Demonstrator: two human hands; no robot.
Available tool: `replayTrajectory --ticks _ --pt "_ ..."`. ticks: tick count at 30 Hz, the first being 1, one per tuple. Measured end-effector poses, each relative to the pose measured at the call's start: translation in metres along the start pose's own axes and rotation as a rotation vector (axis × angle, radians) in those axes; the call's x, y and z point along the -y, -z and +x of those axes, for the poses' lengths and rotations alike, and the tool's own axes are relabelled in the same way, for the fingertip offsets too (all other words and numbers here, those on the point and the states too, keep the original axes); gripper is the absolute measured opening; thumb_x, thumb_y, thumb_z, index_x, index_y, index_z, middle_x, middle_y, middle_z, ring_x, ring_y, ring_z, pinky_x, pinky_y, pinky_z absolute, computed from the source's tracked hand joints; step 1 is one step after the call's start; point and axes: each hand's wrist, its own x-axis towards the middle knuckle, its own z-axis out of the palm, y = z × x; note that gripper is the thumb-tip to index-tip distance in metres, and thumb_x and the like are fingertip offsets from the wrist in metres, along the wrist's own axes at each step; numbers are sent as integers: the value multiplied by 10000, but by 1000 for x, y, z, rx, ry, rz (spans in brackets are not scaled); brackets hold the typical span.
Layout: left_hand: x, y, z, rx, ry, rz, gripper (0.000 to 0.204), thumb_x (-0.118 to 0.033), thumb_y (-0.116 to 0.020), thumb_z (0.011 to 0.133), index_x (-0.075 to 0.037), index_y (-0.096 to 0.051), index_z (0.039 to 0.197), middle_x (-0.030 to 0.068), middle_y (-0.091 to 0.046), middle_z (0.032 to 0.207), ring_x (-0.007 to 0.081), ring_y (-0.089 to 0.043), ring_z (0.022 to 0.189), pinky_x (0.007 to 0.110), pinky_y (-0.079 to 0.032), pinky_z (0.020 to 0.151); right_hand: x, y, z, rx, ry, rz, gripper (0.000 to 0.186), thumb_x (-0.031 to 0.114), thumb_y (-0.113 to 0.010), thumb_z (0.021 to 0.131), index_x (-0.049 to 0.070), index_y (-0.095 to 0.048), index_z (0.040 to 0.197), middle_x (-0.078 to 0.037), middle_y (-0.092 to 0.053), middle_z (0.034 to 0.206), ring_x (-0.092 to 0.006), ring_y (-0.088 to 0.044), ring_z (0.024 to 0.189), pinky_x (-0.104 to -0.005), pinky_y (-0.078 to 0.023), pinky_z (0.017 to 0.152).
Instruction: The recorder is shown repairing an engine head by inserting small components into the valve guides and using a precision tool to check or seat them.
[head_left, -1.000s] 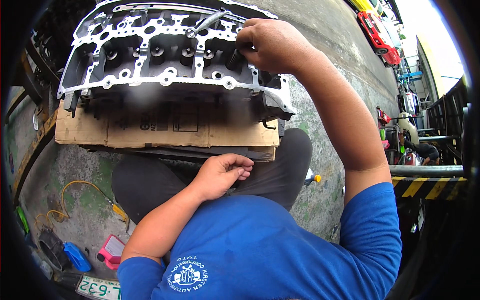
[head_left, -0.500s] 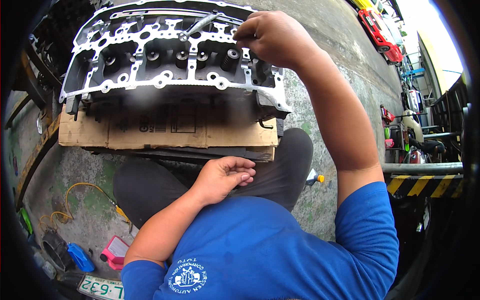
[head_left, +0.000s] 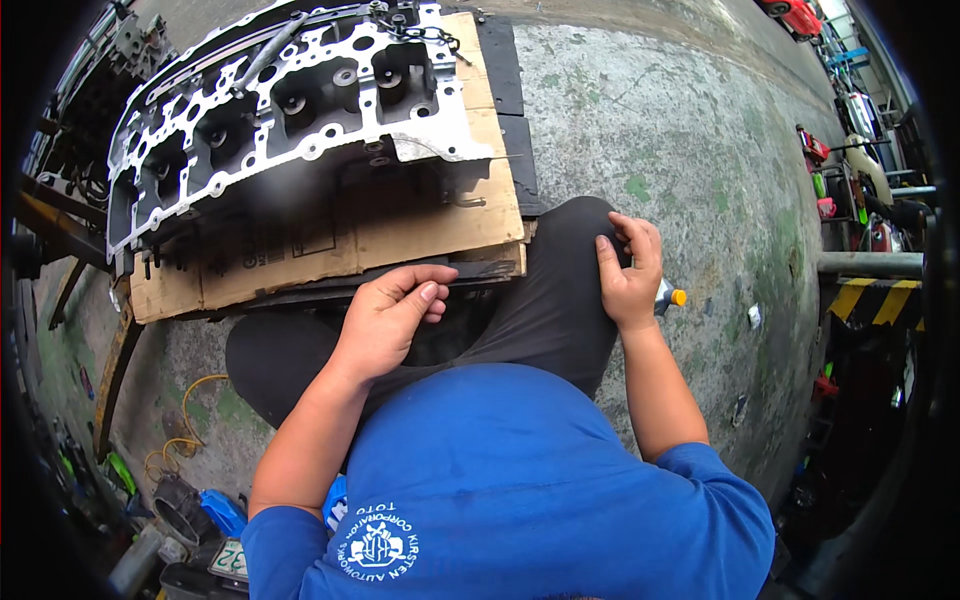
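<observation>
My left hand (head_left: 392, 315) is held before the near edge of the cardboard, its fingers curled and the thumb against them. Whatever it may hold is hidden. My right hand (head_left: 632, 275) rests beside my right knee, thumb apart from bent fingers, with nothing visible in it. Beyond my hands lies a metal engine cylinder head (head_left: 330, 130), with deep open bays facing up. On top of it lies a slim metal tool (head_left: 270, 52). A dark chain (head_left: 425, 34) lies over its right far corner. Neither hand touches the cylinder head.
Flattened cardboard (head_left: 400, 235) lies under the cylinder head. A bottle's yellow cap (head_left: 679, 297) shows right of my right hand. A yellow hose (head_left: 185, 415) and a blue container (head_left: 222, 512) lie on the floor at left. A striped barrier (head_left: 875, 300) stands at right.
My right hand has come back from the cylinder head's right end to my right knee. My left hand has shifted slightly left and forward. The view has turned, and the chain now shows.
</observation>
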Motion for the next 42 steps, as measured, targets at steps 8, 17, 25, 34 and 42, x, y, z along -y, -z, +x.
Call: replayTrajectory --ticks 8,17,25,34,42 --pt "2 -61 52 -94 -735 1136 212 -42 -724 870 -65 -747 1079 111 -708 997 295 -702 901 378 -578 808 -5 -11 9 53 117 -22 269 63 -760 828 89 -740 1094 -91 -655 1049 -303 -603 992 -396 -487 907" --pt "-11 -109 107 -130 -682 1866 55 -63 -618 842 -49 -614 895 127 -625 959 286 -687 925 368 -595 808 -10 -3 4 24 104 24 275 56 -772 809 80 -742 1081 -83 -658 1037 -293 -598 971 -386 -492 877" --pt "-4 -114 112 -250 -566 2084 75 -68 -631 859 -38 -634 928 112 -634 928 246 -708 885 309 -608 749 -13 -3 5 21 100 66 283 42 -779 788 73 -743 1067 -81 -658 1030 -286 -600 960 -377 -494 860" --pt "-8 -107 48 -106 -642 1778 516 7 -589 882 66 -543 1393 275 -554 1439 394 -598 1283 410 -519 1054 -18 1 1 31 89 112 301 35 -768 810 70 -738 1107 -85 -648 1053 -277 -604 988 -370 -492 895" --pt "-27 -1 -129 67 152 806 632 -368 -659 987 23 -533 1468 262 -429 1582 347 -416 1482 406 -326 1205 -77 24 -66 312 -689 329 600 523 -413 1094 25 -614 1360 -275 -605 1389 -389 -563 1330 -407 -443 1074"
